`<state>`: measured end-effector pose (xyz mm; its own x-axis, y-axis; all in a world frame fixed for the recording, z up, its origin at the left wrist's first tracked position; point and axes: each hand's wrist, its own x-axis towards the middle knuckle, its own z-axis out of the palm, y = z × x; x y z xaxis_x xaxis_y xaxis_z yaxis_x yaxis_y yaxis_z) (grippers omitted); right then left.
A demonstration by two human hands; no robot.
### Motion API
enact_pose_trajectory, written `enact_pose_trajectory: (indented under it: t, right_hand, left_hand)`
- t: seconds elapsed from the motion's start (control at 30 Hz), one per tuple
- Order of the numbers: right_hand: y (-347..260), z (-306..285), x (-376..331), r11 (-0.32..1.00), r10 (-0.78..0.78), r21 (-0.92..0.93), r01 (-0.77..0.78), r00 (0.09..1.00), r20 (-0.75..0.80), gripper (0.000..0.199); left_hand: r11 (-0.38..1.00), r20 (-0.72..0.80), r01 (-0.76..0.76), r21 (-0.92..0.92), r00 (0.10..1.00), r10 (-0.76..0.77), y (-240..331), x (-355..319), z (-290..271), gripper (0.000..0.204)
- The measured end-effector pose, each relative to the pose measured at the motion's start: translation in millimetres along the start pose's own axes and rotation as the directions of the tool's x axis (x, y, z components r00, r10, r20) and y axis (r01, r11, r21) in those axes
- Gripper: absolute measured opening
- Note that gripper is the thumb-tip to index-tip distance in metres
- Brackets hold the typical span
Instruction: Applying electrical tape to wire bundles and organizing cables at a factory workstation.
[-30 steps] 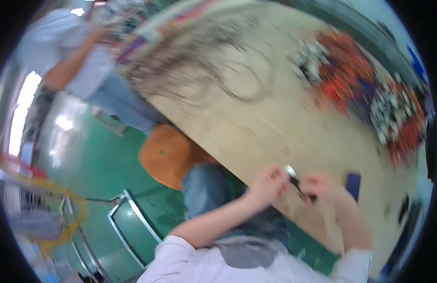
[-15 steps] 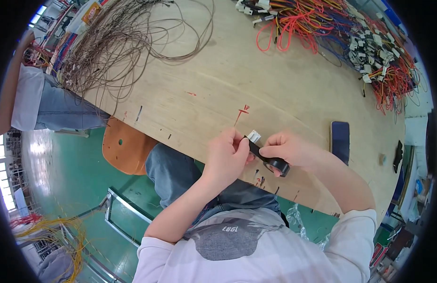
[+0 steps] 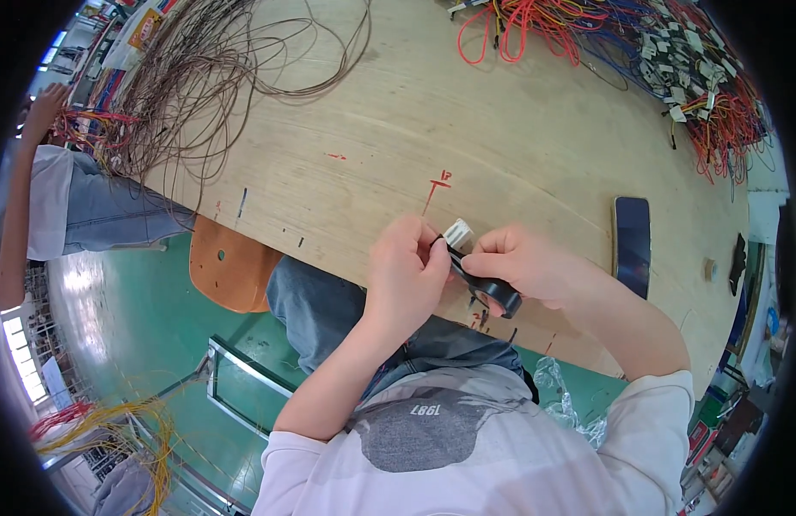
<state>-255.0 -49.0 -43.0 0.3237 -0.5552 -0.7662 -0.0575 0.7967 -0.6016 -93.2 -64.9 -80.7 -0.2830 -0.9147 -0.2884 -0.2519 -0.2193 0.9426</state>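
Close to the table's near edge, both my hands are closed around one small piece of work. My left hand [image 3: 407, 271] pinches the free end of a strip of black tape between thumb and forefinger. Just beyond those fingertips a white plastic connector [image 3: 457, 232] sticks out; whatever joins it is hidden by the fingers. From there the strip runs to a roll of black tape [image 3: 507, 298], which hangs under my right hand [image 3: 523, 262]. The right thumb and forefinger press on the strip, and a fingertip shows inside the roll's ring.
Brown wires [image 3: 192, 95] lie heaped at the far left, red and dark wires [image 3: 553, 26] with white connectors [image 3: 686, 64] at the far right. A phone [image 3: 632, 245] rests right of my hands. Another person's arm [image 3: 20, 189] reaches in at left, beside an orange stool [image 3: 230, 262].
The view has shifted slightly. My hands keep their grip on tape and roll, with the roll a little turned. At left, the other person's hand has come nearer the coloured wires.
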Motion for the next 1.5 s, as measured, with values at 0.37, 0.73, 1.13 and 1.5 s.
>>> enact_pose_trajectory:
  t: [0.37, 0.73, 1.13, 1.5]
  right_hand:
    - [10, 7, -3, 0.982, 0.008, 0.186, -0.014, 0.999, 0.031, 0.021]
    - [57, 31, -55, 0.968, 0.031, 0.249, -0.003, 0.994, -0.108, 0.019]
    - [69, 44, -37, 0.816, -0.061, 0.559, 0.145, 0.984, -0.165, 0.019]
    - [78, 39, -45, 0.734, -0.023, 0.671, 0.103, 0.992, -0.127, 0.018]
  left_hand:
    - [0.998, -0.03, -0.066, 0.019, 0.997, 0.067, -4, -2, 0, 0.007]
    - [0.971, 0.254, -0.238, 0.031, 0.941, 0.222, 5, -37, 5, 0.009]
    - [0.981, 0.376, 0.119, 0.156, 0.911, -0.17, 14, -8, 3, 0.012]
    - [0.873, 0.329, -0.296, 0.388, 0.929, 0.169, 19, -27, 15, 0.007]
